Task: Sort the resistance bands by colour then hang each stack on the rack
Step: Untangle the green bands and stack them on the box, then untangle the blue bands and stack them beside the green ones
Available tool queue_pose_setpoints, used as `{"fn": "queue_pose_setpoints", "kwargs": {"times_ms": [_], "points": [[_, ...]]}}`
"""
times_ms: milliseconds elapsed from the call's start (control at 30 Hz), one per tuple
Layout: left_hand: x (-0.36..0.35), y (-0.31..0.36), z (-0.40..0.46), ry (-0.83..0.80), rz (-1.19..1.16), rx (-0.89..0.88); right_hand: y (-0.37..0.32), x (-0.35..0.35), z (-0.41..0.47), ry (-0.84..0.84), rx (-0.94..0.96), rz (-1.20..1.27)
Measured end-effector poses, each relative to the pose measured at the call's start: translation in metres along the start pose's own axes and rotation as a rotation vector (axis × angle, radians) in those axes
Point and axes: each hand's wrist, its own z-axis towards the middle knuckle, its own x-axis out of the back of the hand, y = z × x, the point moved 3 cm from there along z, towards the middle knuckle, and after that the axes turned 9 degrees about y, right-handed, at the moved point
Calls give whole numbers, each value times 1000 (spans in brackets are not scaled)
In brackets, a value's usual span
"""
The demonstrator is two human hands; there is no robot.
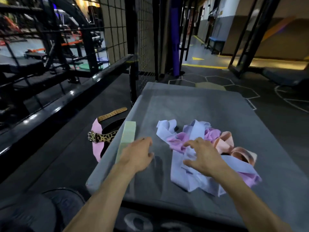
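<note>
1. A tangled pile of lilac, pink and peach bands lies toward the right edge of a grey mat.
2. The right hand rests on the pile, fingers spread apart, gripping nothing.
3. The left hand hovers beside a flat stack of pale green bands along the mat's left edge, fingers loosely apart.
4. A leopard-print belt and a tan belt lie on the floor off the left edge, near a black wire fence.

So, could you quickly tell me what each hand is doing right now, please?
Left hand: open, holding nothing, beside the green stack.
Right hand: open, fingers spread on the tangled bands, gripping none.
</note>
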Motion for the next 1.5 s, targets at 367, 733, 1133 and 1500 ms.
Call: {"fn": "queue_pose_setpoints", "kwargs": {"times_ms": [367, 733, 1133, 1500], "points": [[-61, 55, 47, -131, 57, 12, 44, -22, 1, -154, 127, -155], [-73, 57, 88, 25, 143, 77, 57, -19, 10, 11, 219, -3], [-52, 50, 99, 349, -169, 35, 163, 60, 9, 621, -204, 105], [61, 87, 38, 496, -775, -148, 130, 54, -16, 17, -451, -76]]}}
